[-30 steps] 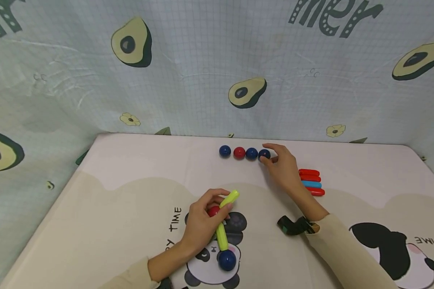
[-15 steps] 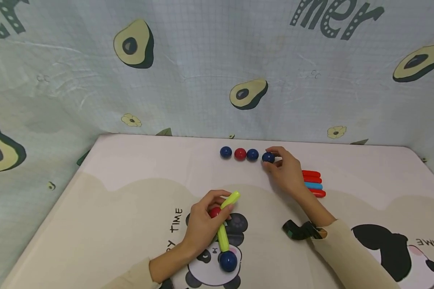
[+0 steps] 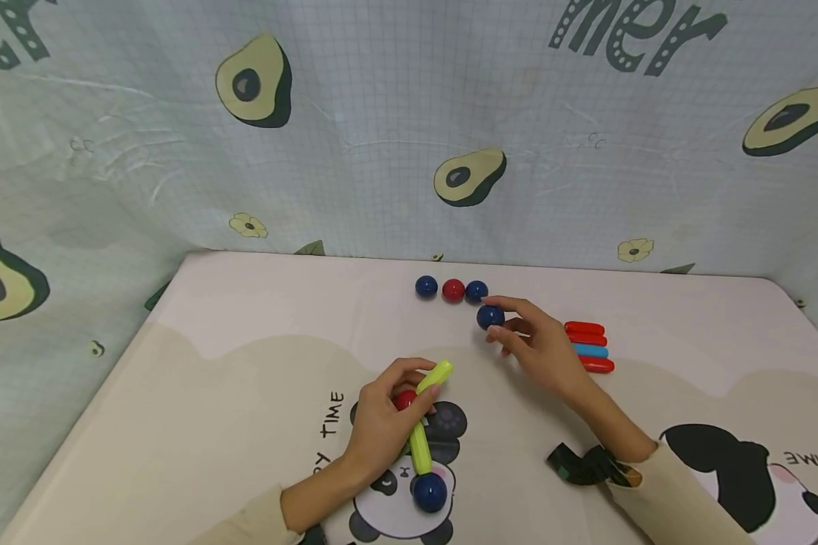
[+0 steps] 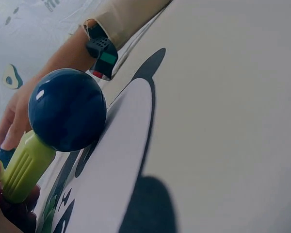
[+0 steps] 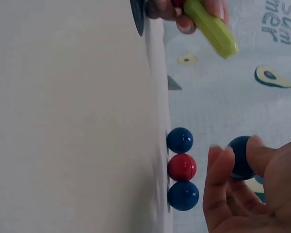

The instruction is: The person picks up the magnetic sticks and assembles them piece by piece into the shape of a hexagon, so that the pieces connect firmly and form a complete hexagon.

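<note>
Apparently fetching a part for the ball-and-stick piece (image 3: pixel 419 448), the right hand (image 3: pixel 535 344) is pinching a blue ball (image 3: pixel 490 317) between thumb and fingers — parted only by its width — at 5 o'clock from the near end of a row of 3 balls (image 3: pixel 453 291). The left hand (image 3: pixel 385 412), between 7 and 8 o'clock from that ball, is gripping the piece by its red ball (image 3: pixel 404 399) and upper yellow-green stick (image 3: pixel 436 375); the next move is probably calling for guiding the blue ball to the stick's free tip.

3 balls (image 3: pixel 453 291) @ tbl (image 3: pixel 211 424) rear, sticks (image 3: pixel 591 351) R
</note>
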